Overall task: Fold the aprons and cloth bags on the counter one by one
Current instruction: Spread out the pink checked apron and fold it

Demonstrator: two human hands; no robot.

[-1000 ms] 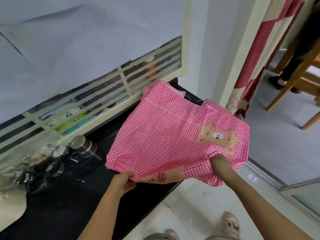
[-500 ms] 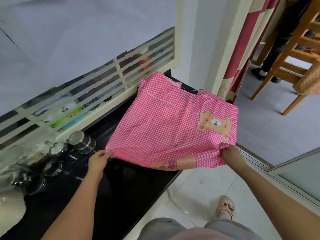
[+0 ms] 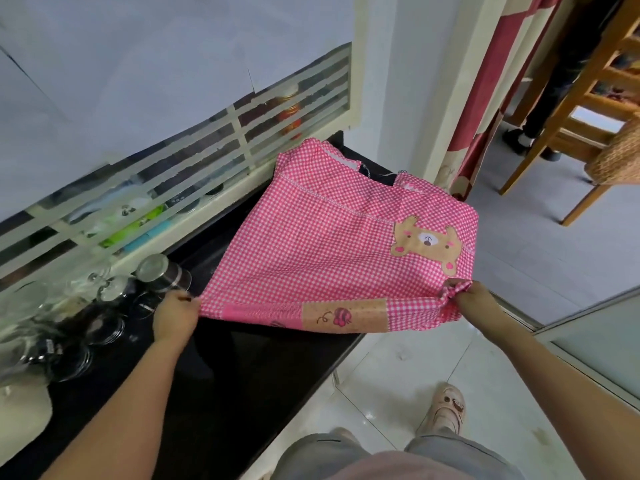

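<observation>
Apron point(image 3: 332, 251), pink-checked with a bear patch, lies spread across the far end of the black counter point(image 3: 249, 375). At its seven o'clock corner the left hand point(image 3: 175, 317) pinches the hem. At four o'clock the right hand point(image 3: 476, 303) grips bunched cloth in curled fingers. Jars point(image 3: 162, 271) stand at nine o'clock.

Black counter point(image 3: 259, 375) — pink checked apron point(image 3: 329, 254) and glassware point(image 3: 69, 358) lie on it.

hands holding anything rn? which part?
Both grip the pink checked apron: left hand at its near left corner, right hand at its bunched near right corner.
</observation>
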